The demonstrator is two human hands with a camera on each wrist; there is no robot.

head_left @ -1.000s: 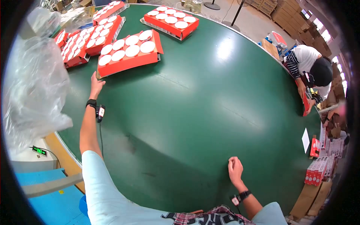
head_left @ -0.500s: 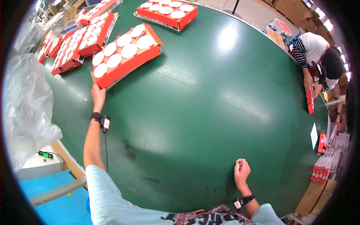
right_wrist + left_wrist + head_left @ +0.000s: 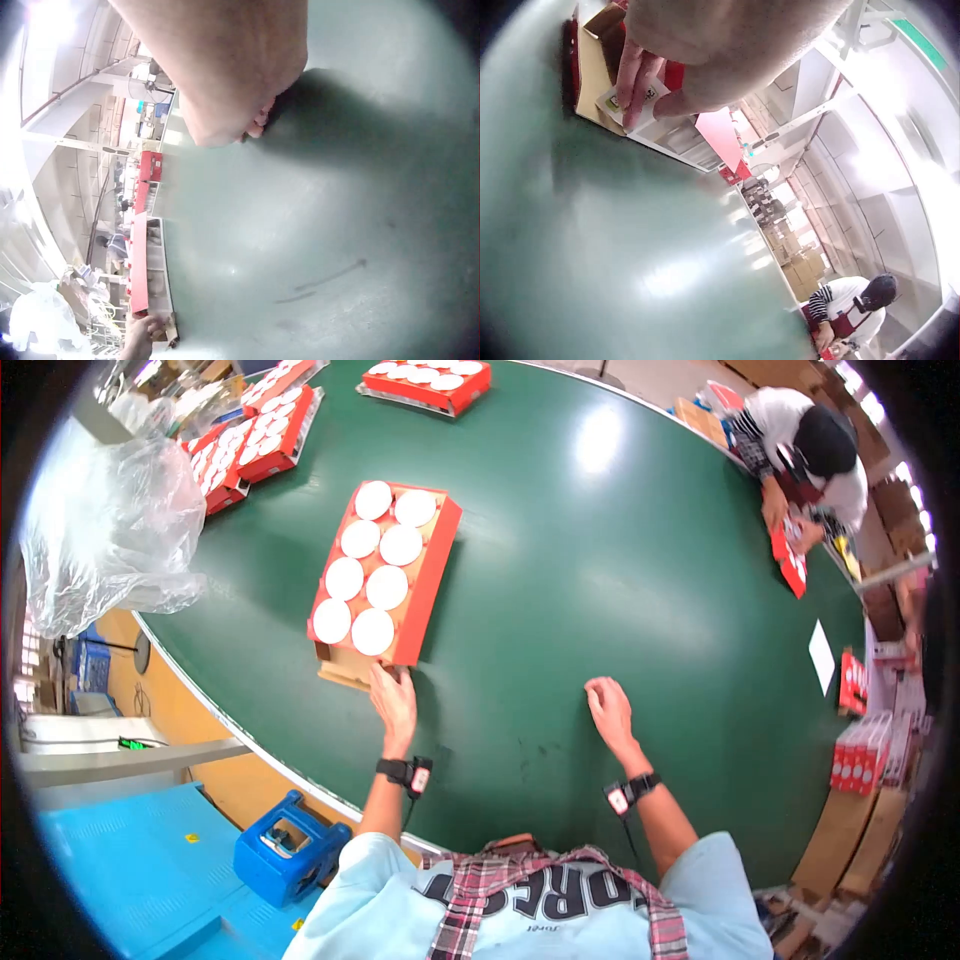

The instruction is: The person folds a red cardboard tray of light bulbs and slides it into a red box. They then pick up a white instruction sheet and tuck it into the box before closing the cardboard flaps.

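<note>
A red cardboard box (image 3: 432, 585) with two rows of round white discs (image 3: 386, 587) on top sits on the green table, left of centre in the head view. My left hand (image 3: 395, 705) grips its near end, where a brown cardboard flap (image 3: 343, 667) sticks out. In the left wrist view, fingers (image 3: 637, 82) lie over that end beside a small white label (image 3: 654, 93), with the thumb near the side wall. My right hand (image 3: 612, 715), holding nothing, hovers low over the table with loosely curled fingers, apart from the box.
More red boxes (image 3: 270, 440) stand at the far left, another red box (image 3: 430, 385) at the far edge. Clear plastic sheeting (image 3: 115, 525) hangs on the left. Another person (image 3: 805, 455) handles a red box (image 3: 788, 560) across the table. A white sheet (image 3: 821, 657) lies at right.
My left hand has drawn the red box nearer and turned it, so its long side now points toward me. My right hand has stayed loosely curled, shifting slightly in the head view.
</note>
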